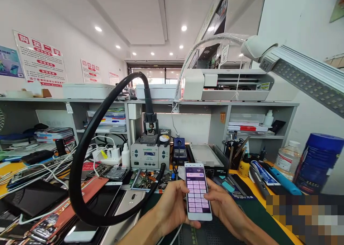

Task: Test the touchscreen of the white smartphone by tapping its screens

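Observation:
A white smartphone [199,193] is held upright in front of me, its lit screen showing a grid of pale buttons under a dark purple top. My left hand [173,200] grips its left edge, with the thumb at the side of the screen and fingers behind and below. My right hand [219,200] closes on the right edge, its thumb over the screen's right side. The fingers behind the phone are partly hidden. Below the hands lies a dark work mat [258,216], and a white cable [176,235] runs beneath.
A grey hot-air station [149,153] with a thick black hose [73,169] stands ahead. Dismantled phones [91,205] pile up at left. Behind the phone sits a tray of small parts [139,180]. Pens, bottles and a blue canister [318,162] line the right; a lamp [301,72] hangs above.

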The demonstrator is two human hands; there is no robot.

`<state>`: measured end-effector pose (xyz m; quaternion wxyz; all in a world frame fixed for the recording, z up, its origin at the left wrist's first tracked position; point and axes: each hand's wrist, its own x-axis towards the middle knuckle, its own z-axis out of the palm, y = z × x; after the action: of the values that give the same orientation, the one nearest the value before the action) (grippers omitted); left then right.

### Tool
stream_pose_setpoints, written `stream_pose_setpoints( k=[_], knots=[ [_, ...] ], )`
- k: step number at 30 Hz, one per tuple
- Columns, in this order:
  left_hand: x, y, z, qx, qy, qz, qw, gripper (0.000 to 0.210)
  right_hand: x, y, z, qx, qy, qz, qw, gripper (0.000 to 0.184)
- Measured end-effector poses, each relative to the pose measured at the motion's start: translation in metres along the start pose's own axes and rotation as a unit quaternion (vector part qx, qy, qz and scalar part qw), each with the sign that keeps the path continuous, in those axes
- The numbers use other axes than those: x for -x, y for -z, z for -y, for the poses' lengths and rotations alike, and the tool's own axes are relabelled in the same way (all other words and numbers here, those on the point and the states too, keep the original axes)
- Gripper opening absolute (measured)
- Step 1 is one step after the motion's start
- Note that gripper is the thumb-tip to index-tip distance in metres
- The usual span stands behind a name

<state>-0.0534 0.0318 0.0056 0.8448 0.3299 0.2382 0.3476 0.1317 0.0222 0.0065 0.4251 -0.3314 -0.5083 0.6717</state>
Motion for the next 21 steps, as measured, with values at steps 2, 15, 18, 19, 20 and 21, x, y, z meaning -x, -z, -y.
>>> stream_pose_setpoints(
  k=[2,15,18,19,20,21],
  knots=[
    [-0.0008,0.0012,0.0021,0.009,0.000,0.008,1.000,0.046,0.0001,0.0002,0.0001,0.005,0.001,-0.003,1.000,0.052],
    [-0.0035,0.0014,0.0032,0.020,0.002,0.017,1.000,0.053,-0.0031,0.0025,-0.0010,-0.017,-0.015,-0.002,1.000,0.049],
    [-0.0046,0.0027,0.0037,0.032,0.020,0.029,0.999,0.057,-0.0046,0.0024,-0.0012,-0.024,-0.021,-0.006,0.999,0.048],
    [-0.0049,0.0031,0.0041,0.034,0.022,0.028,0.999,0.058,-0.0047,0.0025,-0.0012,-0.022,-0.022,-0.008,0.999,0.048],
    [-0.0050,0.0032,0.0043,0.035,0.021,0.025,0.999,0.058,-0.0045,0.0027,-0.0014,-0.020,-0.023,-0.011,0.999,0.048],
    [-0.0051,0.0031,0.0045,0.035,0.020,0.022,0.999,0.058,-0.0041,0.0029,-0.0015,-0.018,-0.023,-0.014,0.999,0.048]
  ],
)
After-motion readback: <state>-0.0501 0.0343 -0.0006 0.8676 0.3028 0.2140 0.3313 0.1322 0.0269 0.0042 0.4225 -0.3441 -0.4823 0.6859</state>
